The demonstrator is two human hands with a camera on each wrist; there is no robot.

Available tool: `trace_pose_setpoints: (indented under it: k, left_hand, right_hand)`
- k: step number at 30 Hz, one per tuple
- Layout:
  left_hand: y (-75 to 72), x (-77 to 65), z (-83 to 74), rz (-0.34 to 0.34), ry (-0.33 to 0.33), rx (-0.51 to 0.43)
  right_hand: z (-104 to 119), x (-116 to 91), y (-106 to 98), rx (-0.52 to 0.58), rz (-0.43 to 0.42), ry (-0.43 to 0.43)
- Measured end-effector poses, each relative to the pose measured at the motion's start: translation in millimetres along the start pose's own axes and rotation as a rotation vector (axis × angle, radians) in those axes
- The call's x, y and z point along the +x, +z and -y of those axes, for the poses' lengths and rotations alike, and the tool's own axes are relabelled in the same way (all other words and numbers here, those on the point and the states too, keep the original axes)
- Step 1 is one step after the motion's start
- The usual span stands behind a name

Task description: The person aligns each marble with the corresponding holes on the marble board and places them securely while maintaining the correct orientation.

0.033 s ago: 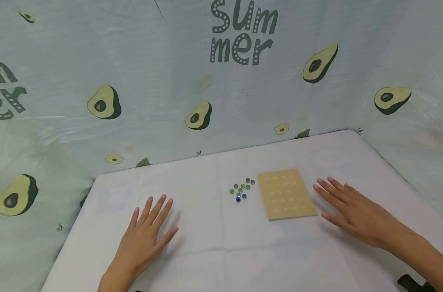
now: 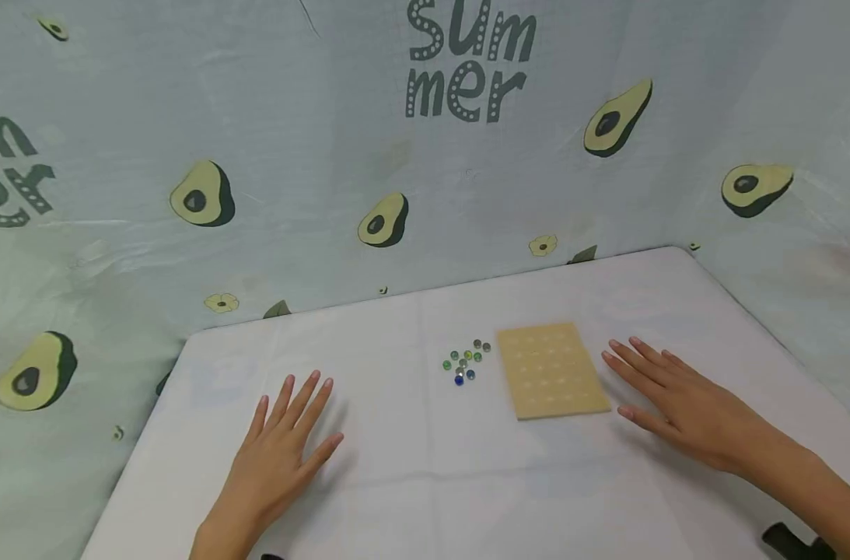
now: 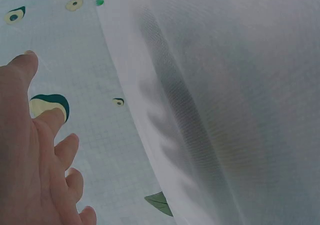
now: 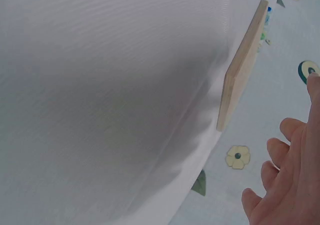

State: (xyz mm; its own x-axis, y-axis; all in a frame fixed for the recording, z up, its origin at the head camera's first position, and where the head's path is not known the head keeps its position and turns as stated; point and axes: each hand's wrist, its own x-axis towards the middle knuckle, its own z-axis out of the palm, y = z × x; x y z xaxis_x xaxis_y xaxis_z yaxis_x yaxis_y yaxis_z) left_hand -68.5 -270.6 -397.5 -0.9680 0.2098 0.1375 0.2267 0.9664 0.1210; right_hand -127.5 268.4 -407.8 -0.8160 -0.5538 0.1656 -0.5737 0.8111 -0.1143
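Observation:
A square light-wood board (image 2: 552, 372) with rows of shallow round hollows lies flat on the white-covered table. Just left of it is a loose cluster of small glass marbles (image 2: 459, 380), green, clear, grey and blue. My right hand (image 2: 683, 408), palm down with fingers spread, is beside the board's right edge and holds nothing. On the left side of the table, apart from the marbles, my left hand (image 2: 274, 459) also has its fingers spread and nothing in its grasp. From the right wrist view, the board (image 4: 242, 67) appears edge-on, beyond the fingers.
White cloth covers the table (image 2: 425, 513), which has faint fold lines. Behind it and along the sides hangs a pale curtain (image 2: 292, 117) printed with avocados, flowers and lettering. A black object (image 2: 792, 540) shows at the lower right, by the right forearm.

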Motion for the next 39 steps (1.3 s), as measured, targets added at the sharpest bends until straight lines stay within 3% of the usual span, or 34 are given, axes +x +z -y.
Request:
trace_pose_setpoints:
  k: [11,21,29,32,39]
  left_hand:
    - [-4.5,-0.3,1.2,-0.024,-0.031,0.024]
    - [-6.3,0.8,-2.0,-0.056,-0.073,0.089]
    - [-9.6,-0.3,-3.2,-0.052,-0.088,0.085]
    - [-11.1,3.9,-6.0,-0.052,-0.063,0.073]
    - [-12.6,18.2,-19.8,-0.024,0.032,-0.006]
  right_hand:
    - [2,10,-4,-0.016,-0.01,-0.003]
    - [2,16,-4,-0.123,-0.049,-0.022]
    - [3,15,-4,-0.117,-0.017,-0.003]
    - [2,17,-4,-0.062,-0.024,-0.019]
    - [-1,30,-9,0.268,0.076,0.043]
